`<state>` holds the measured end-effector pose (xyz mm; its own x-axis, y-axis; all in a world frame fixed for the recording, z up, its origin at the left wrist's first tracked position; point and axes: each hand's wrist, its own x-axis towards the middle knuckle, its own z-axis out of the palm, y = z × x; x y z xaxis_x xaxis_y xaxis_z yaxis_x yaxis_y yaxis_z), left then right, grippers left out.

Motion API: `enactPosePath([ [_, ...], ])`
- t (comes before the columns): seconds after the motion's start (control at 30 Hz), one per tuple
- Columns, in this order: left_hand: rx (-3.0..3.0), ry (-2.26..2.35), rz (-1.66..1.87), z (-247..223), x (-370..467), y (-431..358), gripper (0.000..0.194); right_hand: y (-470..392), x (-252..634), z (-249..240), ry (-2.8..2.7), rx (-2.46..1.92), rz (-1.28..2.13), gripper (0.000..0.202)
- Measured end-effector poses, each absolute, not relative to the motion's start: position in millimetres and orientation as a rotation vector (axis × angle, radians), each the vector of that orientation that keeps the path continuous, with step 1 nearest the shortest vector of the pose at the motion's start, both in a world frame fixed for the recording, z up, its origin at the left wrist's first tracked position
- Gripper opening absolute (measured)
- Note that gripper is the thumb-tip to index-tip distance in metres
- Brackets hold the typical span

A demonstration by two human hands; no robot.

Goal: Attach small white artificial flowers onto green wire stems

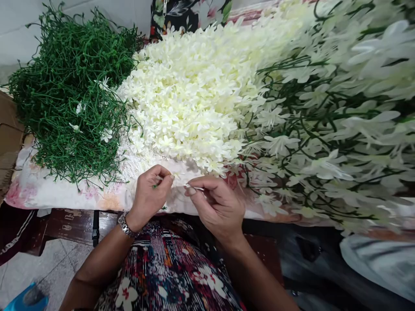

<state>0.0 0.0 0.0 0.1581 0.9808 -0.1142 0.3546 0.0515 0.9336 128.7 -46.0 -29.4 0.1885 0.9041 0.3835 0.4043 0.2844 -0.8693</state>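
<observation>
My left hand (153, 190) is closed in a pinch, with a small green stem tip (155, 186) showing by the curled fingers. Pale thin strands (177, 175) stick out past its fingertips. Between the thumb and forefinger of my right hand (217, 203) is a thin white stamen piece (195, 187). The two hands face each other a short gap apart, over the front edge of the flowered cloth (132, 192). Just behind them lie a heap of white artificial flower petals (191, 99) and a bunch of white stamen strands (132, 160).
Green plastic stems (71, 86) form a big pile at the left, with several white blossoms on it. At the right, finished-looking white flowers on green stems (301, 138) spread over the cloth. A cardboard box (9, 138) stands at the left edge, a black floral bag (191, 15) at the back.
</observation>
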Motion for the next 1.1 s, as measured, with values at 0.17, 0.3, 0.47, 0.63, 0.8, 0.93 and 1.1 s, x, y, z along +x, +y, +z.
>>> enactPosePath([
  [0.17,1.293,1.297,0.782,6,-6,-12,0.012,-43,120,-29,-1.45,-1.268,0.506,0.013],
  [0.3,1.286,1.213,0.808,7,-13,-19,0.01,-42,117,-30,-1.48,-1.256,0.449,0.013],
  [0.47,1.259,1.118,0.883,-1,-18,-25,0.007,-46,113,-29,-1.468,-1.249,0.488,0.012],
  [0.63,1.335,1.071,0.946,-6,-25,-28,0.007,-48,108,-29,-1.54,-1.204,0.418,0.017],
  [0.8,1.413,1.05,1.003,-8,-32,-33,0.01,-51,107,-32,-1.628,-1.177,0.329,0.022],
  [0.93,1.276,1.106,1.02,-15,-34,-36,0.01,-54,104,-32,-1.6,-1.19,0.391,0.02],
  [1.1,1.233,1.114,1.043,-20,-31,-36,0.002,-56,95,-32,-1.504,-1.176,0.465,0.017],
])
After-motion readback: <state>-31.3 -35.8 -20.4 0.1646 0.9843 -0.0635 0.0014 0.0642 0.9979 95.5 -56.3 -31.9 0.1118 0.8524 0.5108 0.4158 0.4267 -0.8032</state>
